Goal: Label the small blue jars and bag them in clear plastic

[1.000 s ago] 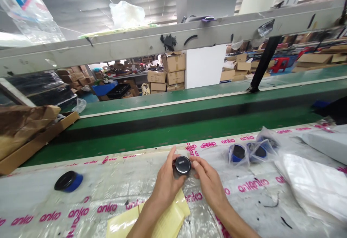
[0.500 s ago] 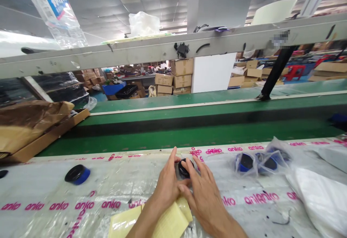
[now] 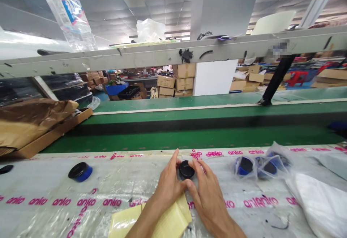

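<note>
A black round cap-like piece (image 3: 187,169) sits between my hands near the far edge of the plastic-covered table, its dark top facing up. My left hand (image 3: 169,182) grips its left side, fingers pointing away from me. Against its right edge, the fingers of my right hand (image 3: 207,191) are curled, and both thumbs meet at the near side. The piece's underside is hidden. Beneath my left wrist lie yellow paper-like sheets (image 3: 168,223). A similar round piece, black on top and blue below (image 3: 80,172), rests to the left.
Several blue-and-black round pieces in clear bags (image 3: 245,166) lie at the right, near a white bag (image 3: 322,202). A cardboard tray with brown paper (image 3: 40,122) stands at the left. Behind the table runs a green conveyor belt (image 3: 162,137), with a grey rail (image 3: 151,52) above holding a plastic bottle (image 3: 73,17).
My right fingers have shifted from over the top of the black piece to its right edge, so more of its top shows. The view has tilted slightly upward.
</note>
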{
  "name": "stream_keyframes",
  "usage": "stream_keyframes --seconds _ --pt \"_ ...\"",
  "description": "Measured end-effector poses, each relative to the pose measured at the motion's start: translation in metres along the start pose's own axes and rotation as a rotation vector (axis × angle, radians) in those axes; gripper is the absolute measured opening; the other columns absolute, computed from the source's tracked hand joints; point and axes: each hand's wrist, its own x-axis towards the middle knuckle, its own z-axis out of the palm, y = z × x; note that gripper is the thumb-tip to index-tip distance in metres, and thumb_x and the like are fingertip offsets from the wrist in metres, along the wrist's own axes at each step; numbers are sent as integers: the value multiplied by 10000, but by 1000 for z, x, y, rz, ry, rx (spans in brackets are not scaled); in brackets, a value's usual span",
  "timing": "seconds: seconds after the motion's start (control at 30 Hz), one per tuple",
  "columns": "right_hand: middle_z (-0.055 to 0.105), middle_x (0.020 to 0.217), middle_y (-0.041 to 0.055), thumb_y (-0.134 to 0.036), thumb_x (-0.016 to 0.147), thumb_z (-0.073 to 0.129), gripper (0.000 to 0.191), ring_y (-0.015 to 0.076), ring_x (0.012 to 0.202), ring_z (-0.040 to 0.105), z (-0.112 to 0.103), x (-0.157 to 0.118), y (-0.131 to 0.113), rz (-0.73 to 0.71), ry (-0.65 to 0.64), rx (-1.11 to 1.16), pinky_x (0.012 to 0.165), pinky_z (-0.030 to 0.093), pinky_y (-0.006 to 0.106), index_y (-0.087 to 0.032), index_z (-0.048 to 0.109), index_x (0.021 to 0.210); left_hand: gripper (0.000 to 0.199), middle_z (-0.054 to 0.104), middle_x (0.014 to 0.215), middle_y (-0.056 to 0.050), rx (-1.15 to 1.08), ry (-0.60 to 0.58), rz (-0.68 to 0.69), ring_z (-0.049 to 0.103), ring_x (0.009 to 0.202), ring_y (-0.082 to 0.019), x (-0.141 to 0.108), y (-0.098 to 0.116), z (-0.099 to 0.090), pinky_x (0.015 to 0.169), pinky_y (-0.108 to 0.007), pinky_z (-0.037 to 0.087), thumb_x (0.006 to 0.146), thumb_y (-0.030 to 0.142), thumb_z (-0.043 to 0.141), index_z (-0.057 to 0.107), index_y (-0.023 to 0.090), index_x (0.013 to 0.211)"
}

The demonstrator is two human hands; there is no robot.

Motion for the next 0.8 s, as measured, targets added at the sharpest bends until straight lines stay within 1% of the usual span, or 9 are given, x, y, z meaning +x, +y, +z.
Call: stream_keyframes --seconds 0.13,0.17,0.23,0.33,0.43,0.5,0.7,0.8 --pt "511 1404 133 -445 1010 403 490 303 1319 442 -10 5 4 100 174 116 1066 413 548 -211 393 1441 1051 549 1307 -42 -7 36 7 570 1143 -231 0 1 2 1010 -368 445 645 202 816 240 284 1521" --pt "513 1391 136 -448 1010 402 485 299 1306 453 -11 5 4 115 196 140 1064 416 544 -206 403 1430 1073 550 1305 -35 -2 48 3 569 1144 -231 0 1 3 1009 -367 444 629 198 832 242 295 1519" --pt "526 1364 136 -457 1004 417 478 295 1282 471 -12 5 5 123 193 166 1057 423 537 -203 419 1409 1079 573 1264 -12 0 63 4 582 1116 -220 1 1 5 996 -359 448 627 159 823 237 318 1519" --pt "536 1350 136 -457 1000 434 469 292 1265 485 -10 4 6 132 165 188 1055 426 533 -205 426 1395 1050 597 1220 11 -38 57 46 598 1080 -195 2 5 5 973 -335 458 658 100 766 218 337 1521" --pt "543 1343 138 -458 998 439 463 293 1254 498 -7 4 7 151 180 204 1042 441 527 -208 432 1387 995 592 1240 -1 -43 76 85 585 1117 -195 0 13 2 1006 -336 441 672 63 709 237 309 1514" --pt "547 1342 137 -461 996 442 460 294 1252 503 -7 5 9 159 196 210 1034 450 522 -212 438 1383 966 588 1252 -14 -26 101 85 578 1137 -202 -1 17 -2 1021 -348 435 676 47 675 251 290 1509" --pt "555 1345 127 -465 992 452 466 293 1243 527 -3 1 14 168 147 228 1020 474 497 -221 439 1389 922 577 1284 -23 -33 139 111 560 1192 -203 -5 26 -9 1064 -369 422 710 53 619 238 287 1516" --pt "554 1347 120 -474 994 439 459 296 1249 524 -3 0 11 175 157 246 1025 472 499 -228 444 1382 864 573 1306 -31 -27 171 123 557 1210 -213 -8 32 -13 1070 -383 425 759 105 621 245 287 1515"
